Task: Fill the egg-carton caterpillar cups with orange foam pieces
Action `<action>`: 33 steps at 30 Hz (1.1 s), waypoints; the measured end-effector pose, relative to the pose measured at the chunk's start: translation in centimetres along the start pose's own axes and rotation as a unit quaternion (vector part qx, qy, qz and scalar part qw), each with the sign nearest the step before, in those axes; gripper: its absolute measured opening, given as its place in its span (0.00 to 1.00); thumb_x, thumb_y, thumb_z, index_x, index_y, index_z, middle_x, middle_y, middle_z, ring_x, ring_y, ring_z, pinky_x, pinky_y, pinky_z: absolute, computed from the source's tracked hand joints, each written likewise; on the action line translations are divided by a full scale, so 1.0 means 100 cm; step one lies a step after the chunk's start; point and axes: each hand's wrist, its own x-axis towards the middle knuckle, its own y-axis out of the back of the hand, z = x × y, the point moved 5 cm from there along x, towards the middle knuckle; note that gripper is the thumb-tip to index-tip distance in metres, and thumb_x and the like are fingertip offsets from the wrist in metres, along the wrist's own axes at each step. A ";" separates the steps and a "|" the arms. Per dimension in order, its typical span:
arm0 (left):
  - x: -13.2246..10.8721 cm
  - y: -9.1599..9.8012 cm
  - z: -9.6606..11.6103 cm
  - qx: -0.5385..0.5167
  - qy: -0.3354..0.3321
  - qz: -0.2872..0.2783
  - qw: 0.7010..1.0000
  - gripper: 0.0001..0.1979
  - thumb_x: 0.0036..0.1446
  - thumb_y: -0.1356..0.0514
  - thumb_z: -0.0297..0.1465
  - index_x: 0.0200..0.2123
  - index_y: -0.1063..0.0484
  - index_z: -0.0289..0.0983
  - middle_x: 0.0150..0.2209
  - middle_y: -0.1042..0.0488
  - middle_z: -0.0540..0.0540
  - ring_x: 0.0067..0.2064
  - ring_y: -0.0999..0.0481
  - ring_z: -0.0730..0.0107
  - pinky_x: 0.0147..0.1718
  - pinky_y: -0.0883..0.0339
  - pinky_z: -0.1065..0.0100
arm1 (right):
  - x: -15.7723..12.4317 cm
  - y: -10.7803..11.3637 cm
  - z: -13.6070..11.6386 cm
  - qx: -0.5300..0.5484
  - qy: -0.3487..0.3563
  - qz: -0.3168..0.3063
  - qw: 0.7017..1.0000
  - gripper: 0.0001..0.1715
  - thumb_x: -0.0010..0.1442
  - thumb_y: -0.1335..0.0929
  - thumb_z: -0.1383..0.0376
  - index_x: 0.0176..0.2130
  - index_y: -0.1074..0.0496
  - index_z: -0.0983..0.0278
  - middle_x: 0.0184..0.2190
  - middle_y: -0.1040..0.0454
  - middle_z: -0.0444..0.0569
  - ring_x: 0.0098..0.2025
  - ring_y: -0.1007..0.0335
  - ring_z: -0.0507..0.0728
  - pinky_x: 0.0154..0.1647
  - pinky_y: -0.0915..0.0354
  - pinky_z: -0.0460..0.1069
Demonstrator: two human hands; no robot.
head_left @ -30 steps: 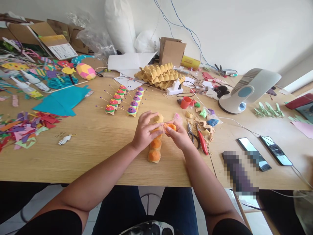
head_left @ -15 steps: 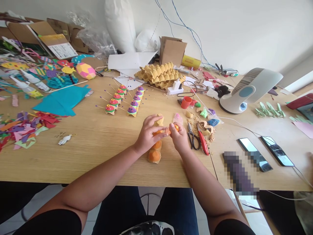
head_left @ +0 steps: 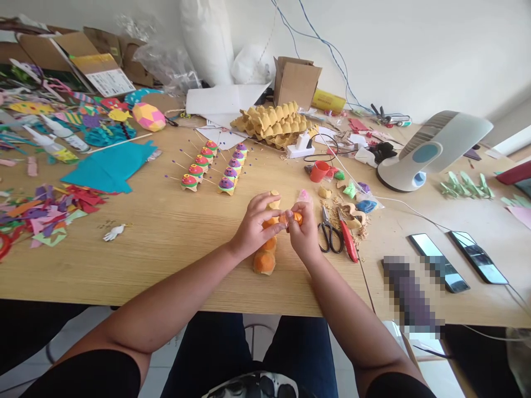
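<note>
Both hands meet over the table in the head view. My right hand (head_left: 302, 232) is closed around a lump of orange modelling clay (head_left: 297, 218), which appears to be in clear plastic. At the lump's left end, my left hand (head_left: 255, 224) pinches with thumb and forefinger, the other fingers loosely raised. Beneath the left hand lies a strip of egg carton (head_left: 264, 264), partly hidden by it. Its nearer cups are covered in orange clay (head_left: 265, 258), while the far end shows bare carton.
Beyond stand red-and-green (head_left: 194, 169) and purple (head_left: 230, 172) decorated carton strips with pins sticking out. Black scissors (head_left: 331, 232) and a red-handled cutter (head_left: 348, 237) lie right. Farther right are a fan (head_left: 427, 152) and phones (head_left: 440, 262); paper scraps (head_left: 50, 215) cover the left.
The view has shifted slightly. My left fingertips have closed in on the orange lump, and the clear plastic seen between the hands is now mostly covered.
</note>
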 end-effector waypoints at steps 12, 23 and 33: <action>0.006 0.014 0.012 0.049 -0.046 0.033 0.997 0.04 0.58 0.32 0.33 0.37 0.21 0.42 0.50 0.19 0.45 0.61 0.29 0.53 0.61 0.34 0.46 | 0.003 -0.004 -0.001 0.114 -0.074 -0.014 0.991 0.21 0.64 0.32 0.45 0.38 0.33 0.59 0.25 0.35 0.38 0.25 0.37 0.49 0.27 0.34 0.45; 0.009 0.021 0.004 -0.011 -0.004 0.098 0.995 0.02 0.58 0.32 0.32 0.34 0.21 0.41 0.43 0.18 0.45 0.56 0.24 0.57 0.59 0.31 0.50 | 0.009 0.006 0.010 0.185 -0.125 0.086 0.971 0.26 0.59 0.30 0.41 0.33 0.30 0.61 0.19 0.35 0.38 0.18 0.42 0.47 0.18 0.47 0.43; -0.004 0.025 -0.064 -0.327 0.344 0.359 0.804 0.19 0.51 0.28 0.44 0.38 0.22 0.37 0.41 0.19 0.44 0.46 0.20 0.66 0.41 0.29 0.70 | 0.012 0.021 0.021 0.290 -0.153 0.206 0.922 0.26 0.55 0.26 0.43 0.32 0.34 0.60 0.21 0.36 0.36 0.19 0.43 0.45 0.18 0.46 0.41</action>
